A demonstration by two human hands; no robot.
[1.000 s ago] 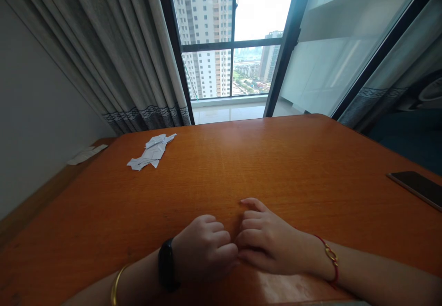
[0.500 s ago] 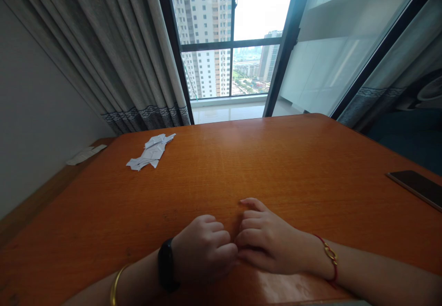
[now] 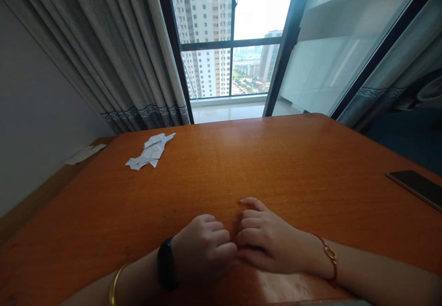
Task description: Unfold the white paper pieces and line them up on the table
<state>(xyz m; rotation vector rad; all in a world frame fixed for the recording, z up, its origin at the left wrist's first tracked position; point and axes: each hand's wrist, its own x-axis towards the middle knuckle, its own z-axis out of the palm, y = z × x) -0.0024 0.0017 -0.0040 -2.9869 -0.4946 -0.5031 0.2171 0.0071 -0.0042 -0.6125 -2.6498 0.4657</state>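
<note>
Our left hand (image 3: pixel 203 248) is curled in, our right hand (image 3: pixel 267 239) loosely half-open — both on the desk (image 3: pixel 241 158); creased white paper (image 3: pixel 151 152) lies beyond at left, a smartphone (image 3: pixel 417 187) well apart at right.

L arm (image 3: pixel 138 269): blk wristband (image 3: pixel 166 265), gold bangle (image 3: pixel 113 287); R arm (image 3: pixel 376 269): red cord (image 3: pixel 335 273), gold charm (image 3: pixel 330 252) (looped).

The curled left hand (image 3: pixel 203 249) and loosely bent right hand (image 3: pixel 267 241) rest close together on a glossy orange-brown table (image 3: pixel 221 168); torn white paper (image 3: pixel 152 152) lies heaped far left, a dark phone (image 3: pixel 419 187) flat at right.
</note>
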